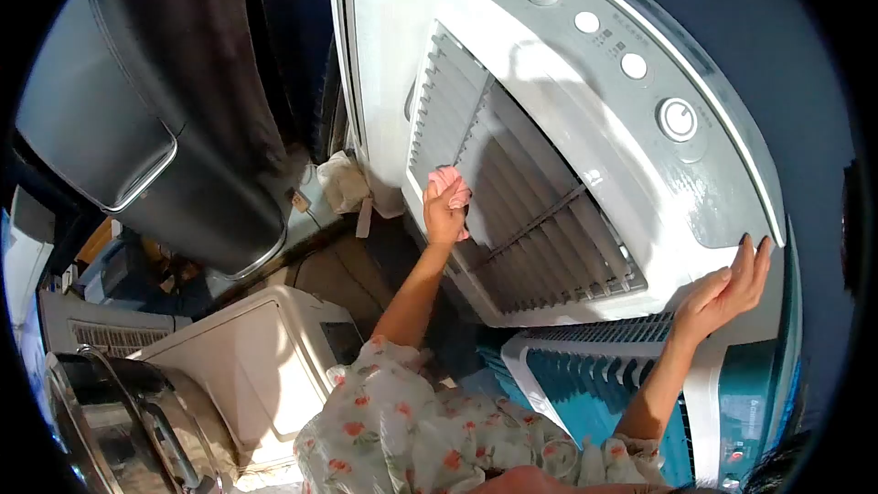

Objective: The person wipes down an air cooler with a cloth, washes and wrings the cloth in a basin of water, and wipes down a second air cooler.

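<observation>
My left hand (445, 218) is closed round a crumpled pink cloth (449, 186), at the left edge of the slatted grille (521, 192). That grille fills the front of a large white and grey appliance (585, 110) with knobs (678, 119) along its panel. On the right, my right hand (730, 293) has its fingers stretched out, the fingertips at the lower corner of the panel. It holds nothing.
A black bin-like container (201, 192) stands at the upper left. Below it are a beige box-shaped unit (247, 357) and a shiny metal pot (174, 412). A teal and white appliance (585, 380) is at the lower right. A whitish bag (343, 185) lies near the black container.
</observation>
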Available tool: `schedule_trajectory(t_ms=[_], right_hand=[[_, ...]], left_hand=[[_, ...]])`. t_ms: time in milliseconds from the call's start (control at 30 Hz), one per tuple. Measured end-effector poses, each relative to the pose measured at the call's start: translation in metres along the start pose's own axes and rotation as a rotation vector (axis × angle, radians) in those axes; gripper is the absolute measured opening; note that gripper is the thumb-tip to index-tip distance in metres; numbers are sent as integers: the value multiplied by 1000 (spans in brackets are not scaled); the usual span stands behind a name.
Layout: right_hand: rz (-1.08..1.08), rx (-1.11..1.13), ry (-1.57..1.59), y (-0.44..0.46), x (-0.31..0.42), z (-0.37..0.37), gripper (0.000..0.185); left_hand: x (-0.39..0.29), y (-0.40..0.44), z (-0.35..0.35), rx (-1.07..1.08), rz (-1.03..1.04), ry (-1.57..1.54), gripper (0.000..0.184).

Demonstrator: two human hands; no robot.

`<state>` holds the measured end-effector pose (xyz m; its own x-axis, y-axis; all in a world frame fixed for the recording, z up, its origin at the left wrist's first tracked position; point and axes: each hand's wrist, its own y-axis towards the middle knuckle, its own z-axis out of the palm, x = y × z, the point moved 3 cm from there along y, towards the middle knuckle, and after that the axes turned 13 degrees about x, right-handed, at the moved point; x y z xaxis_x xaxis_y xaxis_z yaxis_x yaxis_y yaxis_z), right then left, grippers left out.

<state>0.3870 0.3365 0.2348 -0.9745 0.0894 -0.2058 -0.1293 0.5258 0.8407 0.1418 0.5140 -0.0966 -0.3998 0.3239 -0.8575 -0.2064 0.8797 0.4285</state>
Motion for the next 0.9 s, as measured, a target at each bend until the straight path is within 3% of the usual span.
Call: schedule_trajectory(t_ms=[67, 167, 233, 333, 433, 533, 633, 667, 767, 900], right_hand=[[-4, -13, 4, 1, 0, 0, 38], [0, -7, 8, 1, 1, 0, 39], [16, -5, 13, 1, 2, -1, 39], [7, -3, 19, 1, 0, 0, 39], [-11, 0, 19, 1, 1, -1, 39], [-6, -2, 29, 1, 0, 0, 39], [0, 17, 24, 1, 0, -1, 40], [5, 6, 23, 1, 0, 0, 40], [-18, -6, 51, 1, -3, 1, 39], [4, -10, 42, 0, -1, 1, 39]], left_hand=[[-1, -8, 11, -4, 13, -100, 38], [-23, -37, 18, 192, 41, -237, 36], [-8, -74, 45, 250, 96, -139, 34], [36, -98, 65, 236, 359, -101, 23], [-13, -86, 19, 226, 196, -739, 14], [-15, -105, 20, 5, 186, -266, 11], [-32, -126, 47, 53, 184, -167, 21], [-38, -134, 51, 108, 110, -95, 35], [-34, -154, 82, 216, -109, -82, 54], [-60, -192, 97, 306, 32, -237, 55]])
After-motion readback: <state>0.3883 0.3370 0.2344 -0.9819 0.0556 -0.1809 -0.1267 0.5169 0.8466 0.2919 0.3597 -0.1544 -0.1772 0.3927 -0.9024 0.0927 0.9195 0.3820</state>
